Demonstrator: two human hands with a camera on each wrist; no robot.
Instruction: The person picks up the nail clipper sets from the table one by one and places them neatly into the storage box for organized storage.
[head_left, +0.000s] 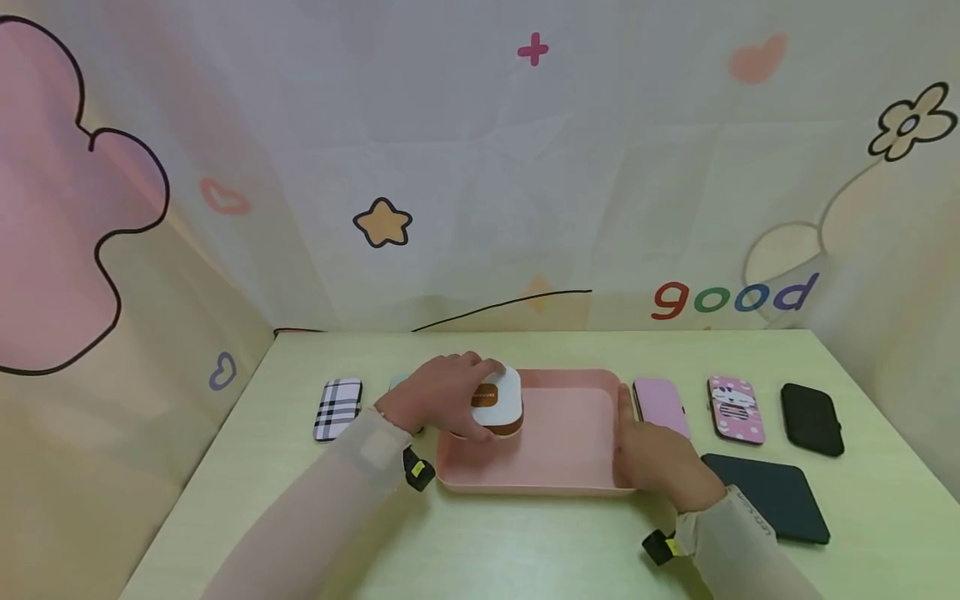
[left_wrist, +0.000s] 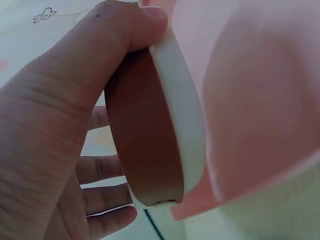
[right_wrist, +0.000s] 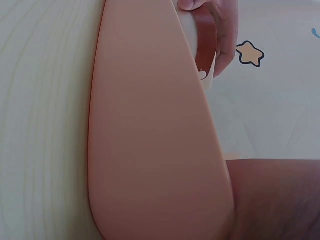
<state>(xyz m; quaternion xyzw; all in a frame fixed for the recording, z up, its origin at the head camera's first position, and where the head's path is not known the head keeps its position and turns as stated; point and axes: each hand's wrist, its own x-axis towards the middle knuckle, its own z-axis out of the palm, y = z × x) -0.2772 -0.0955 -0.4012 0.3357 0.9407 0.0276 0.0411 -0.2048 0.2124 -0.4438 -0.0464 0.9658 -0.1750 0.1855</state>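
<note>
My left hand (head_left: pixel 442 393) holds a small rounded-square case (head_left: pixel 498 400), white with a brown band and a brown label, over the left part of a pink tray (head_left: pixel 566 489). In the left wrist view the thumb lies over the upper edge of the case (left_wrist: pixel 145 135), with the other fingers behind it. My right hand (head_left: pixel 660 458) grips the tray's right side, one finger stretched along the rim. The right wrist view shows the tray's outer wall (right_wrist: pixel 155 125) close up, and part of the hand beyond the rim; the other fingers are hidden.
Left of the tray lies a plaid case (head_left: pixel 339 408); a pale blue item (head_left: pixel 398 380) is mostly hidden behind my left hand. To the right are a mauve case (head_left: pixel 660 404), a pink cartoon case (head_left: pixel 736 408), a black case (head_left: pixel 812 419) and a dark flat item (head_left: pixel 776 498).
</note>
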